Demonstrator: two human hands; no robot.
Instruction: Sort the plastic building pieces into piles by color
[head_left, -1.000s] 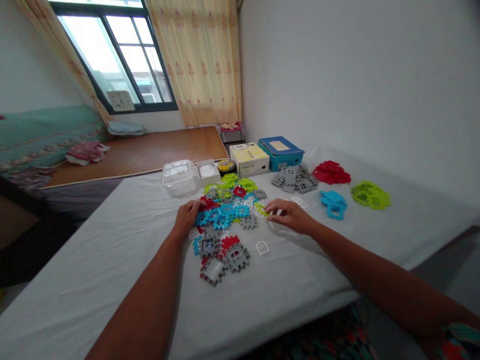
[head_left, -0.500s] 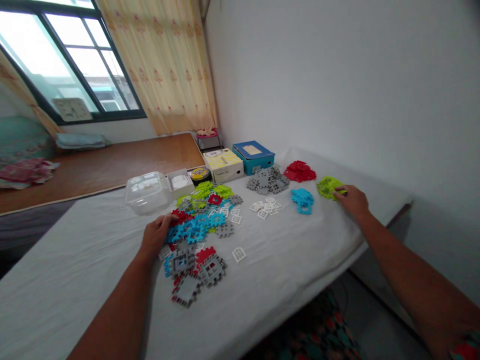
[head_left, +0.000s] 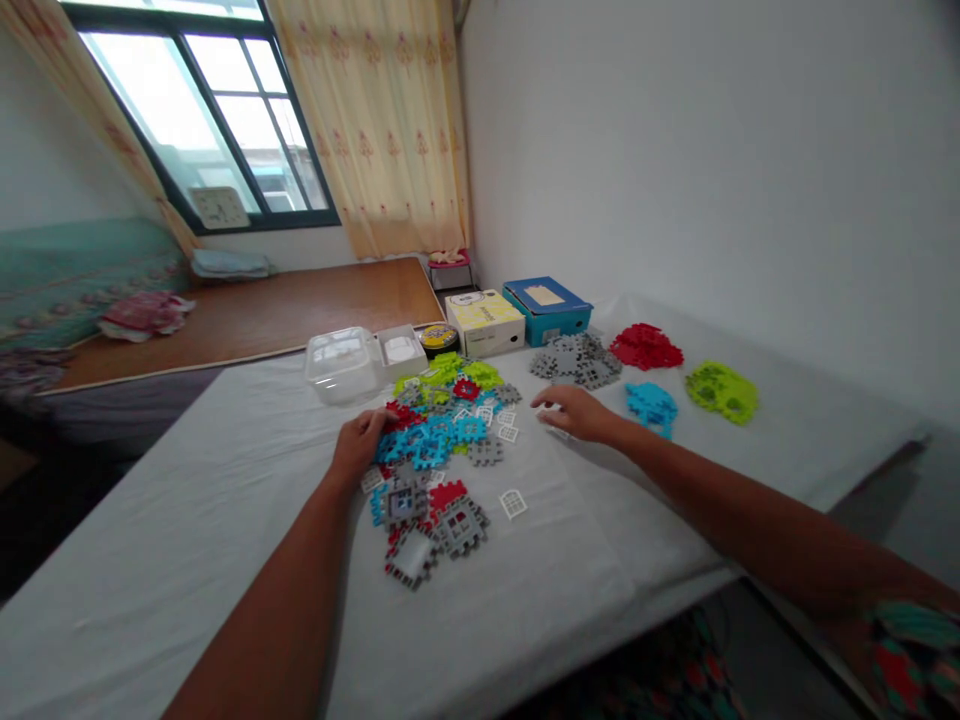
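My left hand (head_left: pixel 358 446) is at the left edge of a mixed pile of notched plastic building pieces, its fingers closed on the edge of a red building piece (head_left: pixel 403 416). Beside it lie blue building pieces (head_left: pixel 424 440); green ones (head_left: pixel 442 368) are further back and grey ones (head_left: pixel 461 525) nearer. My right hand (head_left: pixel 576 412) hovers over the cloth to the right of the pile, fingers apart and holding nothing visible. It covers most of the small white window pieces under it. Another white window piece (head_left: pixel 514 503) lies alone in front.
Sorted heaps of grey (head_left: pixel 576 360), red (head_left: pixel 646 346), blue (head_left: pixel 651 404) and green pieces (head_left: pixel 721 391) lie on the right. Behind the pile stand a clear plastic container (head_left: pixel 341 365), a white tray (head_left: pixel 403 350), a round tin (head_left: pixel 439 340), a yellow box (head_left: pixel 486 322) and a blue box (head_left: pixel 547 310).
My right hand has let go of a green piece at the right-hand green heap and moved left towards the mixed pile. My left hand stays at the red piece. The view has turned left.
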